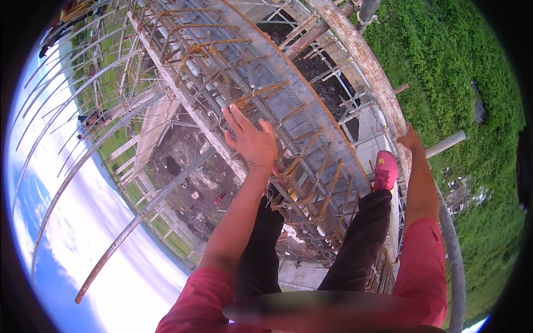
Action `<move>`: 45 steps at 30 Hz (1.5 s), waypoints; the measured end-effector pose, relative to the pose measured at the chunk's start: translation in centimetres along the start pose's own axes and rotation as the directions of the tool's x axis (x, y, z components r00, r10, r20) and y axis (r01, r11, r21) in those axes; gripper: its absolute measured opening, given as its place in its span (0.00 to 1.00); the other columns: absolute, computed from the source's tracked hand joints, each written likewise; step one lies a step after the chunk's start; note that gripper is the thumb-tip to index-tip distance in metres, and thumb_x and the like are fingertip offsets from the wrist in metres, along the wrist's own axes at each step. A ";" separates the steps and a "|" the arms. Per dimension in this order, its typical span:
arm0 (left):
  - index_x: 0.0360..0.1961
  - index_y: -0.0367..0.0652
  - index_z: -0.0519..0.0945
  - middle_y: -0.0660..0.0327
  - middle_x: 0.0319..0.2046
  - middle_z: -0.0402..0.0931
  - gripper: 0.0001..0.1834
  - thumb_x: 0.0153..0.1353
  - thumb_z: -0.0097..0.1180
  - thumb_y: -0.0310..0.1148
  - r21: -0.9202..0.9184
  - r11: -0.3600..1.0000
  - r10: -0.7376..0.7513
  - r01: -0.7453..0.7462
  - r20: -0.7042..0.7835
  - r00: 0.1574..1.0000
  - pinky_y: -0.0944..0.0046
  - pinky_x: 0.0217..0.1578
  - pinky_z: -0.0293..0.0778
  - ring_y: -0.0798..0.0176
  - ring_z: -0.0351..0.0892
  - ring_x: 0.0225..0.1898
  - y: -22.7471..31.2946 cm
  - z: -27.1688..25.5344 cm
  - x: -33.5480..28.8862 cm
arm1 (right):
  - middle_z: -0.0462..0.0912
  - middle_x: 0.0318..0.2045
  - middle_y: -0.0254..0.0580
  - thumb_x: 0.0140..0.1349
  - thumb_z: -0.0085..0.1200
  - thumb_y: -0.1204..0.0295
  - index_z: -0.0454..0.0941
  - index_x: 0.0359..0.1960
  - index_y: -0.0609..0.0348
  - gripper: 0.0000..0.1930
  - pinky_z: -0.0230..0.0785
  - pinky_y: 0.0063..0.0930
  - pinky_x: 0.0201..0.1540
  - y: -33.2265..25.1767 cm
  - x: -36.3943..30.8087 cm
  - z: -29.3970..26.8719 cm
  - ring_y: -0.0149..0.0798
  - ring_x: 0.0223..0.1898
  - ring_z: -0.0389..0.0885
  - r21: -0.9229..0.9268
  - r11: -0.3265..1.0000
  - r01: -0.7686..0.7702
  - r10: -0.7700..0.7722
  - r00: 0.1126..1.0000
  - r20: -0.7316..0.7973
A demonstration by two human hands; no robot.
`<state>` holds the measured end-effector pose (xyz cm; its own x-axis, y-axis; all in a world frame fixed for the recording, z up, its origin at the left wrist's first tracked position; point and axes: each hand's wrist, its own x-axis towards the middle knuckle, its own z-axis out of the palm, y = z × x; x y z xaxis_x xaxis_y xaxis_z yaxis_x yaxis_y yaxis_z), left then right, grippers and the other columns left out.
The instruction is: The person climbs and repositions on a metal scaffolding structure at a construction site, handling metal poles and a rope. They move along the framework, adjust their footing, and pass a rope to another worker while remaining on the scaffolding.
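My left hand [254,140] is stretched out with its fingers apart, above the long cage of steel reinforcing bars. It holds nothing; whether its fingertips touch the bars below cannot be made out. Just beyond the fingers runs a grey pipe [192,67] along the cage. Rusty bent bars [272,89] stick up beside it. My right hand [410,140] is closed round the edge of a rusty, whitish pole [383,77] on the right; some of its fingers are hidden. One of my feet, in a pink shoe [385,169], rests close to that pole.
A flat grey formwork panel [300,97] lines the cage's right side. Scaffold tubes [446,144] jut out over green ground [444,66] far below. A long bare bar [144,213] slants across the left, with open sky and a muddy floor [191,177] beneath. People appear at the far upper left.
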<state>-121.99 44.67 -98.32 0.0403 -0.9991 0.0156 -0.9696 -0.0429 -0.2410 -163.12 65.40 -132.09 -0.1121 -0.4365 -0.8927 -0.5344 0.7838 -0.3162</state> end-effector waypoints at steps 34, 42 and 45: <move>0.77 0.38 0.50 0.44 0.78 0.38 0.53 0.59 0.65 0.48 -0.186 0.975 -0.053 0.118 0.325 0.944 0.40 0.70 0.53 0.47 0.75 0.61 -1.4 -3.8 1.0 | 0.86 0.35 0.63 0.47 0.65 0.60 0.76 0.41 0.64 0.24 0.77 0.53 0.46 -23.3 -38.1 -6.1 0.64 0.40 0.85 -0.248 0.968 -0.026 -0.075 0.919 -0.388; 0.73 0.30 0.57 0.34 0.71 0.57 0.56 0.55 0.67 0.58 -0.687 0.700 0.163 0.196 0.420 0.893 0.44 0.68 0.60 0.36 0.66 0.67 -3.8 -10.7 0.2 | 0.86 0.35 0.62 0.48 0.67 0.58 0.78 0.42 0.66 0.25 0.78 0.50 0.47 -32.9 -51.7 -9.5 0.61 0.41 0.86 -0.368 0.930 0.013 -0.171 0.900 -0.400; 0.74 0.31 0.58 0.35 0.65 0.67 0.62 0.54 0.63 0.70 -0.777 0.280 0.334 0.563 0.629 0.702 0.50 0.67 0.64 0.39 0.64 0.69 0.2 -15.2 -3.4 | 0.86 0.36 0.63 0.50 0.67 0.57 0.78 0.43 0.67 0.26 0.78 0.50 0.48 -35.6 -55.8 -9.0 0.62 0.42 0.86 -0.367 0.930 0.007 -0.172 0.891 -0.419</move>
<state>-125.96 48.09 -83.66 -0.1437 -0.7189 -0.6801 -0.4369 -0.5706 0.6954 -145.39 57.91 -68.19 -0.3590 -0.7094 -0.6065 -0.8055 0.5638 -0.1827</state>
